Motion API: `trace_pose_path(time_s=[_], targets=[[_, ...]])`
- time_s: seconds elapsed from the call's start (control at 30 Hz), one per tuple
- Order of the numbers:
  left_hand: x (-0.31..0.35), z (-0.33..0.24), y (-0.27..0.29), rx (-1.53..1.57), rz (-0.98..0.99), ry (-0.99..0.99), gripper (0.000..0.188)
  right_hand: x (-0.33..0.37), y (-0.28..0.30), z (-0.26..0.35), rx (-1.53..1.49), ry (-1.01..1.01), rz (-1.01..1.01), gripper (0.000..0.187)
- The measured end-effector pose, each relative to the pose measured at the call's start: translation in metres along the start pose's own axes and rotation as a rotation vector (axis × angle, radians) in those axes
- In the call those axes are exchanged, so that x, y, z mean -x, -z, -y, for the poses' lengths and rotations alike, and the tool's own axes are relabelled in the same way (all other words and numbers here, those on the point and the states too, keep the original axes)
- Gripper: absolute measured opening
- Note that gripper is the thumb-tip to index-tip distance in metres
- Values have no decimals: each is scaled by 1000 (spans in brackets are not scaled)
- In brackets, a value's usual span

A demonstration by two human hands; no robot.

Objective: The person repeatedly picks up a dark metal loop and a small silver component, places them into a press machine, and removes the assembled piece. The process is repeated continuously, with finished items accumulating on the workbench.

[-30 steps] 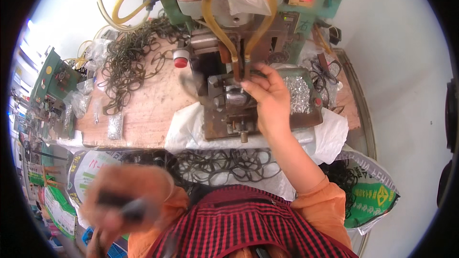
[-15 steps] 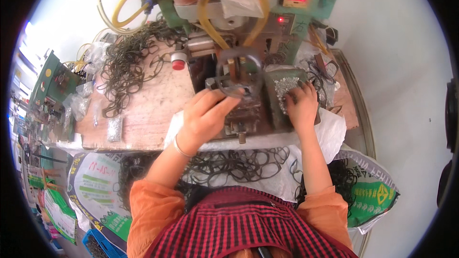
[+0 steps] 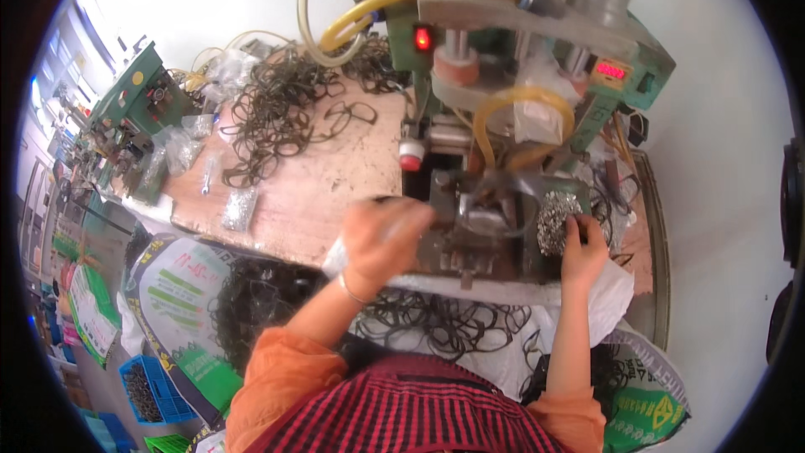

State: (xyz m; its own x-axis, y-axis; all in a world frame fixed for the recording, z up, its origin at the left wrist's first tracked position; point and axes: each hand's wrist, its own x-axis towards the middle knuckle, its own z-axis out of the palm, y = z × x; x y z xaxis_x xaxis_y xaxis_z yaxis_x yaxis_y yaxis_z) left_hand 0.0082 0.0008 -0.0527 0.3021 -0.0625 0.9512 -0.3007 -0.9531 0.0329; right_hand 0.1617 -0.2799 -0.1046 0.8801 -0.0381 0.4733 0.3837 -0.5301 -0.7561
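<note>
In the head view, the left hand (image 3: 386, 239), blurred, is near the table's (image 3: 352, 164) front edge; its grip cannot be told. The right hand (image 3: 584, 253), fingers bent, reaches heaped metal bits (image 3: 555, 216) toward the front right corner, any pinch unclear.

Passage over wooden tabletop (image 3: 335, 176) left of press (image 3: 503, 17), dark bands (image 3: 293, 92) heaped beyond, red-capped button (image 3: 410, 157) between, yellow hose (image 3: 527, 95) looping before press

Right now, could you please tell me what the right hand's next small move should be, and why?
I would probably have the right hand pinch one piece from the small metal pieces: it is right beside them at the tray, while the left hand is well away from them.
</note>
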Motion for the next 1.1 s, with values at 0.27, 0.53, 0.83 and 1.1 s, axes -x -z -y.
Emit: trace_pose_path(time_s=[0.27, 0.53, 0.83, 1.1], targets=[[43, 309, -53, -602, 487, 431, 39, 8, 15, 10, -107, -108, 81, 17], [81, 298, -52, -324, 741, 542, 42, 31, 47, 7, -142, -246, 20, 14], [38, 72, 63, -71, 245, 666, 22, 43, 51, 45, -243, -99, 107, 13], [12, -44, 23, 233, 117, 206, 36, 17, -40, 111, -747, -87, 254, 26]])
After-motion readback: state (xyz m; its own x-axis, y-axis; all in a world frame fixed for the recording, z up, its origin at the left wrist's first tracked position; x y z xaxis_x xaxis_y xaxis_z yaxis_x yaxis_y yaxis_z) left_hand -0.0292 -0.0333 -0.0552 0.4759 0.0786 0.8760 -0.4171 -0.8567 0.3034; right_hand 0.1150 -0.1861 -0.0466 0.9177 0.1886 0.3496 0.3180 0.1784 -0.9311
